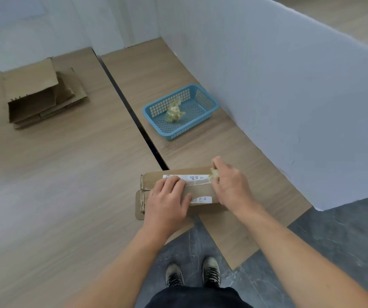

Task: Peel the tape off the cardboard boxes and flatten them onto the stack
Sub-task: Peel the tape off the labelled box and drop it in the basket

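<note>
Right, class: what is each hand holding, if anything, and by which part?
The right hand pinches the tape by its crumpled free end, at the right end of the cardboard box. The left hand holds nothing, only pressing on the box.

Both bare forearms reach forward from the bottom of the view, the left forearm (120,263) angling up to the right and the right forearm (300,252) angling up to the left, so the hands come close together. The left hand (167,201) lies palm down, fingers nearly straight and thumb out to the right, pressing flat on the cardboard box (153,180). The right hand (229,185), just beside it, shows its back with fingers curled, pinching a crumpled wad of tape (214,173) at the fingertips.
</note>
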